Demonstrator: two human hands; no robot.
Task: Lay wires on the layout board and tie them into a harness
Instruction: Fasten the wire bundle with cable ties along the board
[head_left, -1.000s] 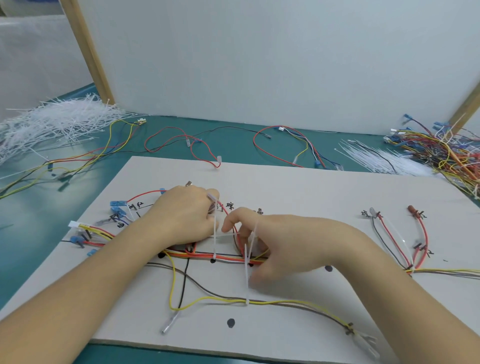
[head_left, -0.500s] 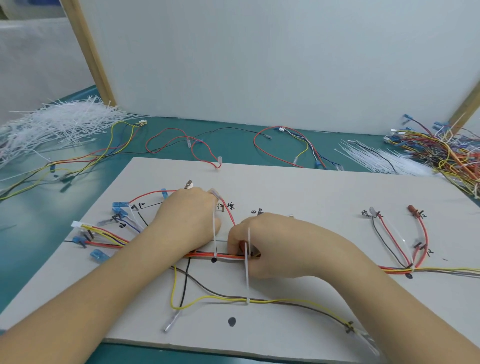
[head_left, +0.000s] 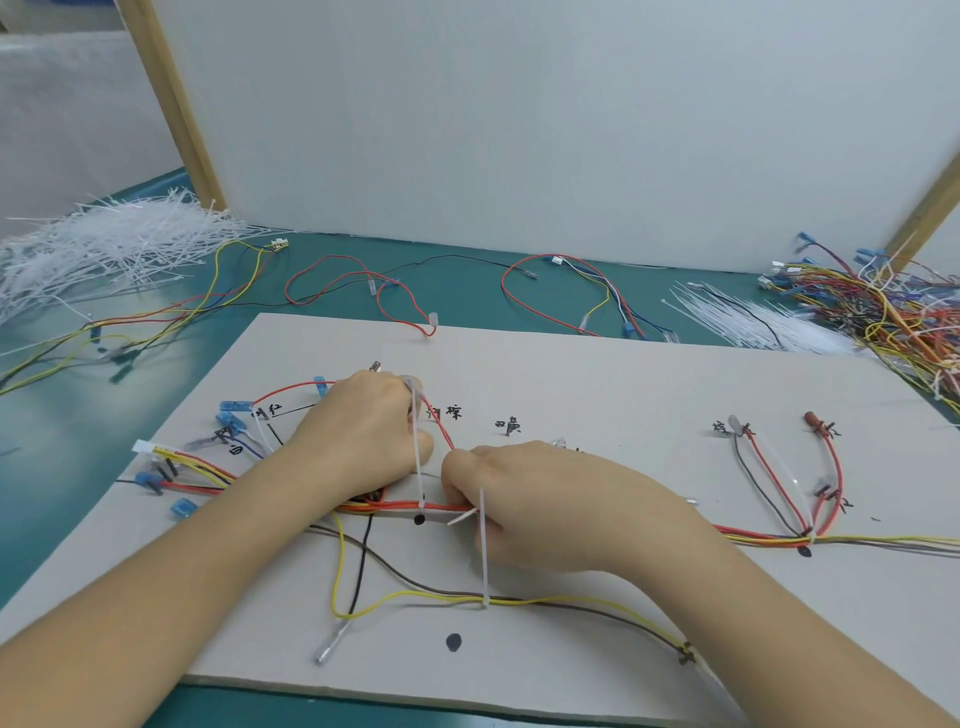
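Layout board (head_left: 597, 374): pale grey card, flat on the teal bench (head_left: 62, 447), filling the lower centre of the frame. Handwritten labels and black dots mark it.

Wire bundle (head_left: 441, 506), red, orange and yellow, runs left to right across mid-board and goes on to the right edge, where a branch of red and black leads (head_left: 769, 478) fans upward.

Left hand (head_left: 363, 431), centre-left: grip closed in a fist over the bundle, knuckles up. A white cable tie (head_left: 417, 457) rises from the bundle at a black dot and passes up between the fingers.

Right hand (head_left: 545, 499), centre: fingers curled tight, grip pinching the bundle just right of the left hand. A second cable tie (head_left: 484, 556) hangs from the fingers down to a yellow wire (head_left: 415, 600) and a brown wire (head_left: 395, 566) that cross the lower board. The hands sit just beside one another; cannot tell if they touch.

Blue terminals (head_left: 228, 415) cluster at the left end of the board.

Off-board: heap of white cable ties (head_left: 104, 249) upper left; loose red wire loops (head_left: 363, 291) on the bench behind the board; smaller tie pile (head_left: 753, 322) and tangled spare wires (head_left: 893, 312) at right. White panel (head_left: 519, 130) behind.
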